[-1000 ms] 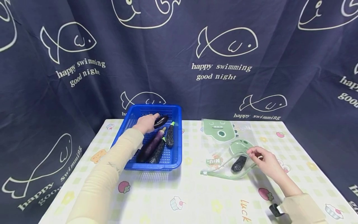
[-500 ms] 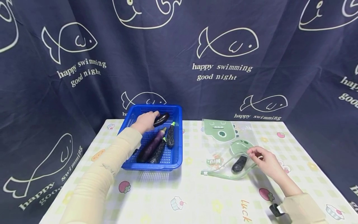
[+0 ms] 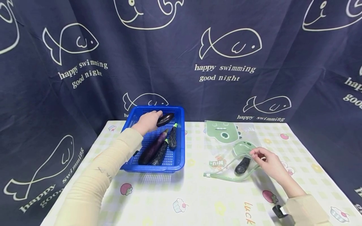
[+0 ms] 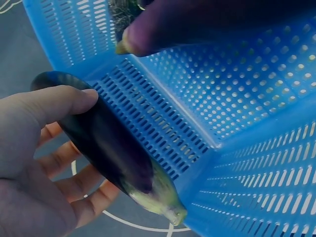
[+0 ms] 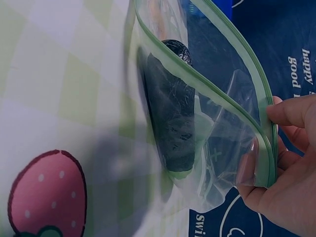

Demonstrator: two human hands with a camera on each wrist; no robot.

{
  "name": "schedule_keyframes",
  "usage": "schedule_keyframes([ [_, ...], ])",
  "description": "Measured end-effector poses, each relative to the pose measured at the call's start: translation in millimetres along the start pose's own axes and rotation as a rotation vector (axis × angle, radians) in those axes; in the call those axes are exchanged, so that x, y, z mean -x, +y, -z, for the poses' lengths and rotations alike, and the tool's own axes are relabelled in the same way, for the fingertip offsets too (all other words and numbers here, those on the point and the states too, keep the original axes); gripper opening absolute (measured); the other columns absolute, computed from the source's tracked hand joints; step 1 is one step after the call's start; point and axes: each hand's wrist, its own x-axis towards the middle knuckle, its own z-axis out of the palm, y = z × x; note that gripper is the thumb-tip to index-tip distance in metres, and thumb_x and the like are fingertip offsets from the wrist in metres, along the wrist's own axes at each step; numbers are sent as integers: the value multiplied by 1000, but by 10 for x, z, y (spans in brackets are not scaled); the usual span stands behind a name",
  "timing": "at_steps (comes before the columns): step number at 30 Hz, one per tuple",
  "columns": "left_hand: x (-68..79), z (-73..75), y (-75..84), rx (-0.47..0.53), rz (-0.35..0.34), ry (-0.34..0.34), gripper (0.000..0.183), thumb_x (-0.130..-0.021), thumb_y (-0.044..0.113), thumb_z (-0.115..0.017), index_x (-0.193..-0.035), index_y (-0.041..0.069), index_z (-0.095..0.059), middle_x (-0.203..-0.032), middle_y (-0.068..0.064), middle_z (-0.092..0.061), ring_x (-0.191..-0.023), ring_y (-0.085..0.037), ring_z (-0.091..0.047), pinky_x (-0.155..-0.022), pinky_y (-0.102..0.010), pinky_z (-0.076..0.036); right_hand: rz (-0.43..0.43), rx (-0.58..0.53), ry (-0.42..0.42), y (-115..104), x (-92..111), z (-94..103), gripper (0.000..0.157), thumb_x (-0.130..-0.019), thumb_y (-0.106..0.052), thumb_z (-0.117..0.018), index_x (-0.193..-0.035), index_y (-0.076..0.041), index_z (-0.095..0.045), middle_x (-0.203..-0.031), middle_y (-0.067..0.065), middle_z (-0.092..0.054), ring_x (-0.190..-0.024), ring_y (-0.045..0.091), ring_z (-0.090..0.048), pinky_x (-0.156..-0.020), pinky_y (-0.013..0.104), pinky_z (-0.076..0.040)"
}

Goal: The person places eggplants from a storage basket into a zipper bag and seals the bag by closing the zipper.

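Note:
My left hand [image 3: 148, 121] holds a glossy dark purple eggplant [image 3: 165, 119] over the back of the blue basket [image 3: 183, 141]. In the left wrist view the thumb lies across this eggplant [image 4: 111, 143], fingers beneath, its green stem end pointing away. A longer purple eggplant [image 3: 152, 149] lies in the basket beside two dark, wrinkled, green-tipped vegetables [image 3: 172, 138]. My right hand [image 3: 268, 163] pinches the green zip edge of a clear bag [image 5: 229, 98], whose mouth gapes. Inside the bag lies one dark, wrinkled vegetable [image 5: 170, 118] with a green end.
The bag lies on a pastel checked tablecloth [image 3: 158, 201], right of the basket. A green cartoon creature [image 3: 222, 131] is printed on the bag's far part. Behind the table hangs a navy curtain [image 3: 175, 72] with white fish drawings.
My left hand has lifted the eggplant slightly, up and to the right, within the basket's outline. My right hand and the bag have stayed put.

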Motion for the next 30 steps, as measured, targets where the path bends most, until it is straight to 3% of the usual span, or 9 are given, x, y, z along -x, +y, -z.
schedule_keyframes([
  [16, 102, 279, 160, 48, 30, -32, 46, -76, 12, -74, -117, 12, -54, -103, -12, -59, -88, -27, -54, -77, -42, -47, -4, 7, 4, 41, -8, -7, 8, -88, -3, -62, -95, -6, -65, -82, 6, -66, -66, -2, -52, -55, 20, -45],
  [30, 218, 376, 287, 104, 90, -44, 50, -77, 12, -74, -121, 10, -52, -105, -13, -59, -86, -27, -55, -78, -42, -49, -4, 11, -2, 53, -48, 4, 7, -89, -5, -61, -95, -7, -65, -81, 3, -64, -67, 0, -52, -56, 20, -45],
])
